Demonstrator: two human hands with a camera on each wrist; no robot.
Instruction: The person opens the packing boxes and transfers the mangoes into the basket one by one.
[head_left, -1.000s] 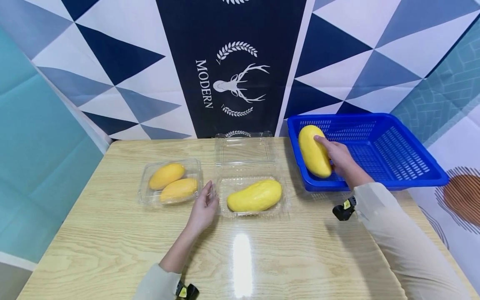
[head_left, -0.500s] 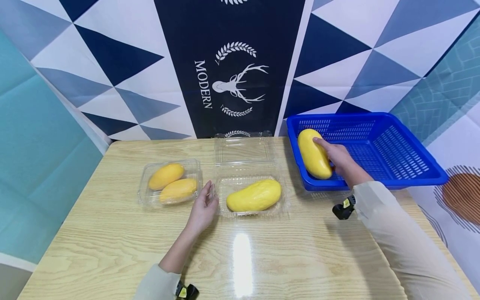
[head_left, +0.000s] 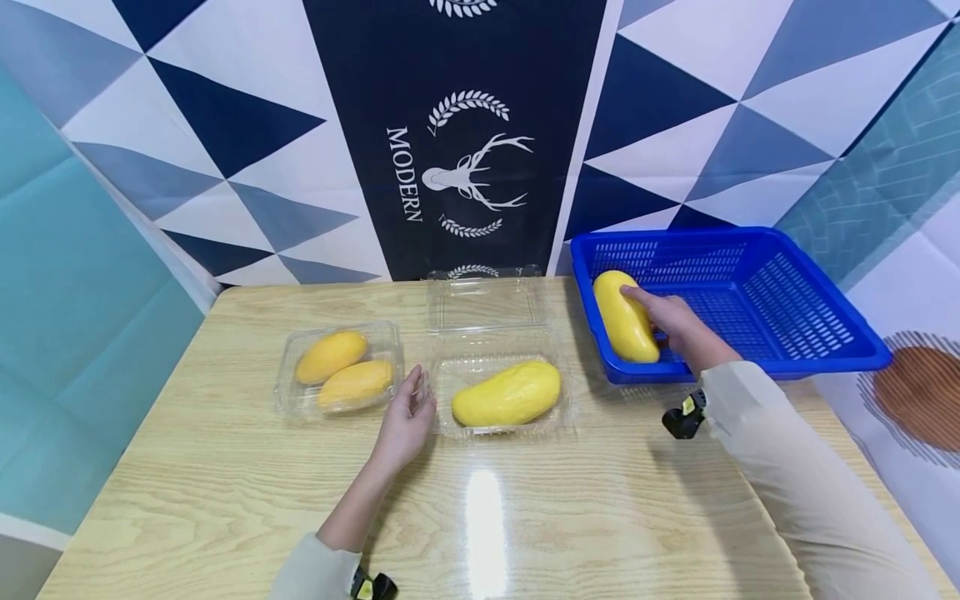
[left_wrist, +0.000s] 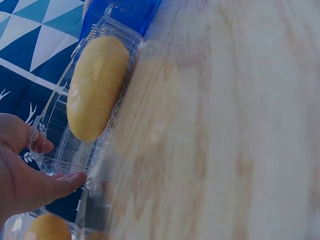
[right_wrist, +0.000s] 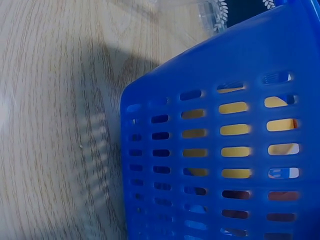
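My right hand (head_left: 671, 321) grips a large yellow mango (head_left: 624, 321) just inside the left end of the blue basket (head_left: 750, 367). Through the slots in the right wrist view, some yellow of the mango (right_wrist: 235, 130) shows. Another large yellow mango (head_left: 510, 395) lies in an open clear plastic clamshell box (head_left: 487, 329), its lid folded back. At that box's left side is my left hand (head_left: 405, 425). In the left wrist view its thumb (left_wrist: 67, 184) and fingers stand apart at the box's end, touching or very near it.
Left of my left hand, a clear plastic box (head_left: 288, 383) contains two orange-yellow mangoes (head_left: 332, 357). All stands on a wooden table (head_left: 225, 483) against a patterned backdrop (head_left: 480, 67). The basket reaches past the table's right edge.
The right hand and its mango have sunk slightly lower into the basket. The left hand and both boxes keep their places; the head view has shifted a little.
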